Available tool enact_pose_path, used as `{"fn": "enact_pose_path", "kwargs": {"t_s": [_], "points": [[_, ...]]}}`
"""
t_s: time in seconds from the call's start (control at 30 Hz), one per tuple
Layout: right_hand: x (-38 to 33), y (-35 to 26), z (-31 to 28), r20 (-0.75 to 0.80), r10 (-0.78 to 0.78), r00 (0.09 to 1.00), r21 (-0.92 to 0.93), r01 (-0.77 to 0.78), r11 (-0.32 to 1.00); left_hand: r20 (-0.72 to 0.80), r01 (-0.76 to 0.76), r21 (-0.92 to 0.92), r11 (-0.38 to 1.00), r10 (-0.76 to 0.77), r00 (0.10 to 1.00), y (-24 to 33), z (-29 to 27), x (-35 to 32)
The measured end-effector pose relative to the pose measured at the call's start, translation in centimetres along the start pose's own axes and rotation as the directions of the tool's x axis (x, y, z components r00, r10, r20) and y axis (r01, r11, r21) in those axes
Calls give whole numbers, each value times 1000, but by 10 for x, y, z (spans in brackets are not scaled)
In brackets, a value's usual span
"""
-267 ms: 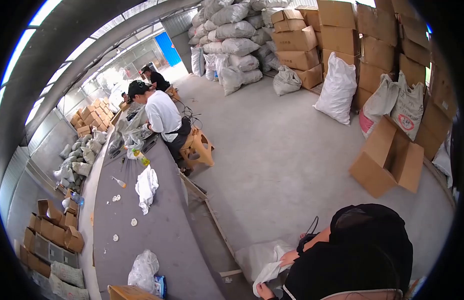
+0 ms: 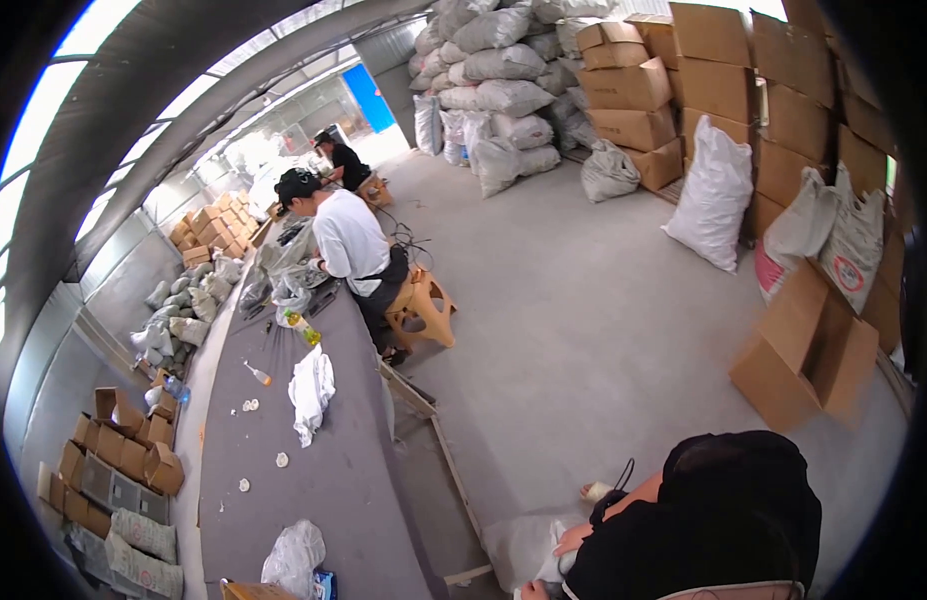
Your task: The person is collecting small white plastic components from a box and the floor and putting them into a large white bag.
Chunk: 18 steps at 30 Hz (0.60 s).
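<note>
At the lower edge, right of centre, a whitish woven sack (image 2: 518, 543) sits low beside the table frame. My right hand (image 2: 571, 541) reaches down onto its upper part, with the fingers bent on the material. Closer to the picture's edge, my left hand (image 2: 533, 591) is closed at the sack's near side and partly cut off. Black clothing (image 2: 723, 520) covers much of the lower right and hides the sack's right side. What the sack contains cannot be made out. Just beyond the sack a foot (image 2: 593, 491) shows.
Left of me runs a long grey-covered table (image 2: 333, 490) bearing a white cloth (image 2: 311, 395), a clear plastic bag (image 2: 295, 556) and small white pieces. A person (image 2: 348, 240) sits working at it. An open carton (image 2: 808, 350) lies right; stacked cartons and full sacks (image 2: 498, 65) stand behind.
My view has swung, so the room sits farther right and lower. Both hands are lower on the sack; the flap of sack raised between them earlier has dropped or gone out of sight.
</note>
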State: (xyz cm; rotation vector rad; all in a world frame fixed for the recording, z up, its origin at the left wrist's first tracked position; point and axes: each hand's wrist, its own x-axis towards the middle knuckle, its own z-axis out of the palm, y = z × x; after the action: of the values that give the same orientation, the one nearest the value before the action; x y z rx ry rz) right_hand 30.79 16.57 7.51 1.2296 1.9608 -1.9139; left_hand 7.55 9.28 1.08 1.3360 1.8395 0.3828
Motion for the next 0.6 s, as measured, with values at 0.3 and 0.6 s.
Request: {"fn": "enact_pose_path", "kwargs": {"t_s": [0.3, 0.6], "points": [[61, 115, -86, 121, -136, 983, 57, 130, 990, -65, 47, 38, 998, -45, 997, 143, -5, 88], [-2, 98, -184, 47, -255, 966, 78, 251, 965, -69, 110, 17, 994, -108, 992, 229, 27, 113]]}}
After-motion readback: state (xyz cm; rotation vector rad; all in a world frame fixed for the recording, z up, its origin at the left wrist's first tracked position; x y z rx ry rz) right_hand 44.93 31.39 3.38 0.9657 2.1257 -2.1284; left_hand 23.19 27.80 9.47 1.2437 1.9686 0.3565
